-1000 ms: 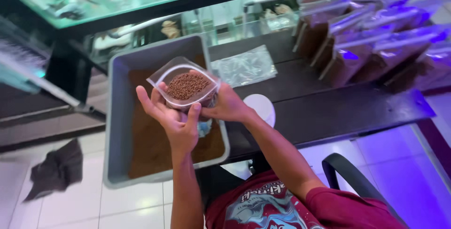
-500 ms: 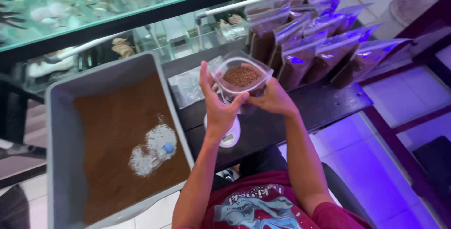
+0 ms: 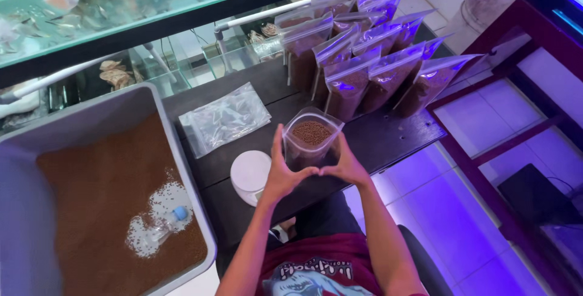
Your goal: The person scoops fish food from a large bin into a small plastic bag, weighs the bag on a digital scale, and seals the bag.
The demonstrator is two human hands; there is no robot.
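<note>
**Filled pouch held upright between both hands, top not yet sealed**

Head view: the left hand [image 3: 280, 177] and the right hand [image 3: 345, 165] cup a clear stand-up pouch [image 3: 310, 138] from either side, thumbs meeting below its base. The fingers of both hands press flat against its walls, grasping the pouch between them. It stands upright just above the near edge of the dark surface [image 3: 395, 135], its mouth spread open and brown pellets visible inside.

Just left of the hands, a round white scale [image 3: 250, 173] sits at the near edge. A stack of empty clear bags [image 3: 225, 119] lies towards the left edge. Along the far right corner stands a cluster of filled pouches [image 3: 370, 59]. Off the left edge, a grey tub [image 3: 106, 111] holds a bed of brown pellets, with a clear plastic scoop [image 3: 159, 229] lying in it.

By the look of it, the step in hand is finishing one filled pouch. The next move would call for keeping it level, pinching the open mouth flat along the strip, and a free spot beside the filled pouches.
</note>
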